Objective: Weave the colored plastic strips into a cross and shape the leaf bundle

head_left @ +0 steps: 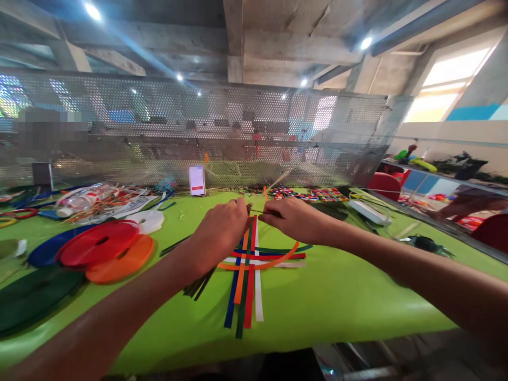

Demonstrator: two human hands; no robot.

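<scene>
Near the crossed strips (249, 296), a likely pliable strand (257, 212), best held endwise, was finger-pinched by left hand (223, 228) and right hand (294, 216).

The table (337, 296) looks smooth, faintly glossy. Toward its near edge, the strips (250, 280) look smooth; by its left edge, the rolls (85, 248) show a plastic-like sheen. A perforated metal screen (222, 127) lines its far edge.

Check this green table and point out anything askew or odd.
The crosswise orange strip curves at its right end, unlike the straight crosswise red strip. At left, a clear bottle lies on its side among tangled strands, looking untidy. No spill is evident.
</scene>
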